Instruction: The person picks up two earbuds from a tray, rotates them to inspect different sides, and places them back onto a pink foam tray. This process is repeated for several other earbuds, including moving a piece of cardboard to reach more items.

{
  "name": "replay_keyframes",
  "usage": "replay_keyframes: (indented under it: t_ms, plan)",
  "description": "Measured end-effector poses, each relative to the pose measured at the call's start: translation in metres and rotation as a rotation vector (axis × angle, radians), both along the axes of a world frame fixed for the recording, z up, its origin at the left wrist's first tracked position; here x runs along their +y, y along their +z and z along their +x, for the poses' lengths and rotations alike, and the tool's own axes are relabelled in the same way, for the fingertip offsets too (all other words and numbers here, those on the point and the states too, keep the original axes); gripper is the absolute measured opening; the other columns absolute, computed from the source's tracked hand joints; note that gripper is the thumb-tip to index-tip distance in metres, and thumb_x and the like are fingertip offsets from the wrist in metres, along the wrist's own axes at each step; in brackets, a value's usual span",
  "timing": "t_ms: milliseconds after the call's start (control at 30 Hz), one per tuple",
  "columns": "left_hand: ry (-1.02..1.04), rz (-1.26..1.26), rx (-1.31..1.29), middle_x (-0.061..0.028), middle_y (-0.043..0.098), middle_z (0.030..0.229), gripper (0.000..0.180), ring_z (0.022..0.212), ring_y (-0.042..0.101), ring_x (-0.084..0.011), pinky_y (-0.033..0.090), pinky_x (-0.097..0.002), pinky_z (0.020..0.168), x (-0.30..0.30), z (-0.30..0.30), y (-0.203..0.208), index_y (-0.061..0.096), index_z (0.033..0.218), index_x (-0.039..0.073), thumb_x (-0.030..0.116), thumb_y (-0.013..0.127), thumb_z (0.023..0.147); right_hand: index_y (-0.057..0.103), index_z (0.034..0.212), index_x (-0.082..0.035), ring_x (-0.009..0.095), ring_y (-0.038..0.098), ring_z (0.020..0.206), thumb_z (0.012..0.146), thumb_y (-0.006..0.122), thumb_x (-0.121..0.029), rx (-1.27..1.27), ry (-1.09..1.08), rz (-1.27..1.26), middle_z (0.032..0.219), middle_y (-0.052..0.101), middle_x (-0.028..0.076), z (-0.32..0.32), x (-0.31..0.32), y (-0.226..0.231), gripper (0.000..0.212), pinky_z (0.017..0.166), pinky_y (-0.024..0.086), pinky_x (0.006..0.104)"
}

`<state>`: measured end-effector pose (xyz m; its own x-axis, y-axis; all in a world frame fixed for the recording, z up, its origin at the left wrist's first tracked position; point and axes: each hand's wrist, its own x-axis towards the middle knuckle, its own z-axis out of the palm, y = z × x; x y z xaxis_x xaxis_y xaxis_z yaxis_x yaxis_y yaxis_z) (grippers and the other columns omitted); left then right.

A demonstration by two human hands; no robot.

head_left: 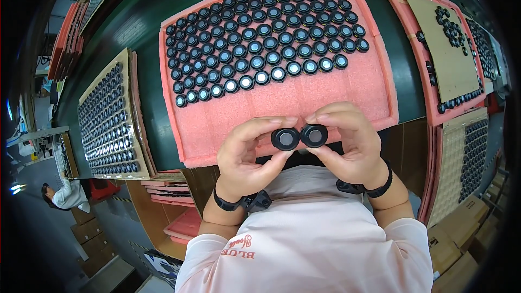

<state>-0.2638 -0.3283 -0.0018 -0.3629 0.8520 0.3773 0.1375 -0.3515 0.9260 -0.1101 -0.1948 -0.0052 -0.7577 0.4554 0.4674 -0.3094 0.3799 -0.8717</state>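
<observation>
My left hand [245, 154] grips a small round black part [285, 140] between thumb and fingers. A matching round black part [314, 136] is pinched the same way in my right hand [354, 146]. Both parts show a grey disc in the middle, much like small speaker drivers, and sit side by side, edges nearly touching. They hang over the near edge of a pink foam tray [222, 125]. Rows of the same black parts [262, 77] with silver discs fill the tray's far and middle areas; its near strip is bare pink foam.
The tray lies on a dark green table [151, 95]. On the left a cardboard sheet [140, 152] carries more black parts. At the right stands a pink tray [426, 78] with cardboard and parts on it. Below the table, a carton [145, 206] holds pink foam. Someone [70, 194] is far left.
</observation>
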Motion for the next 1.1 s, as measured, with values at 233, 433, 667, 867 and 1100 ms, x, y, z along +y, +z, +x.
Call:
replay_keyframes:
  t_ms: [233,433,667,867,1100]
  plan:
    - [0.01,-0.039,-0.028,-0.0215,0.061,0.115,0.044,0.107,0.062,-0.0295,0.051,-0.0363,0.091,0.005,0.002,0.001,0.052,0.117,-0.004,-0.011,0.066,0.077,0.053,0.115,0.0,0.024,0.06,0.1,0.075,0.071,0.008,0.01,-0.01,-0.054,0.109,0.057,0.016,0.0,0.002,0.001,0.045,0.086,0.049,0.0336]
    - [-0.082,-0.099,0.238,-0.0166,0.062,0.112,0.033,0.095,0.063,-0.0253,0.052,-0.0314,0.079,0.024,-0.007,-0.001,0.062,0.105,-0.003,-0.004,0.072,0.074,0.06,0.099,0.001,0.022,0.061,0.086,0.076,0.074,-0.001,-0.058,-0.05,0.062,0.094,0.06,0.013,0.013,0.024,0.009,0.028,0.073,0.049,0.0296]
    - [-0.095,-0.17,0.468,-0.0145,0.064,0.098,0.026,0.086,0.062,-0.024,0.052,-0.0327,0.075,0.075,0.003,0.005,0.064,0.101,0.001,0.003,0.071,0.076,0.062,0.089,-0.001,0.021,0.057,0.066,0.075,0.076,-0.007,-0.269,-0.213,0.292,0.076,0.057,0.008,0.054,0.075,0.01,0.021,0.06,0.045,0.0289]
    - [-0.056,-0.165,0.761,-0.0106,0.063,0.09,0.021,0.082,0.063,-0.0253,0.052,-0.0332,0.07,0.129,0.014,-0.003,0.064,0.096,0.003,0.004,0.07,0.076,0.062,0.087,-0.004,0.023,0.058,0.074,0.073,0.072,-0.007,-0.467,-0.305,0.63,0.081,0.057,0.009,0.064,0.121,0.005,0.018,0.064,0.046,0.0319]
    - [-0.056,-0.004,1.09,-0.0091,0.064,0.096,0.019,0.092,0.061,-0.0259,0.049,-0.0376,0.079,0.183,0.018,-0.025,0.063,0.089,0.006,0.009,0.07,0.071,0.064,0.086,-0.007,0.023,0.058,0.079,0.071,0.069,-0.008,-0.505,-0.299,0.911,0.084,0.057,0.006,0.052,0.159,-0.013,0.017,0.068,0.047,0.0344]
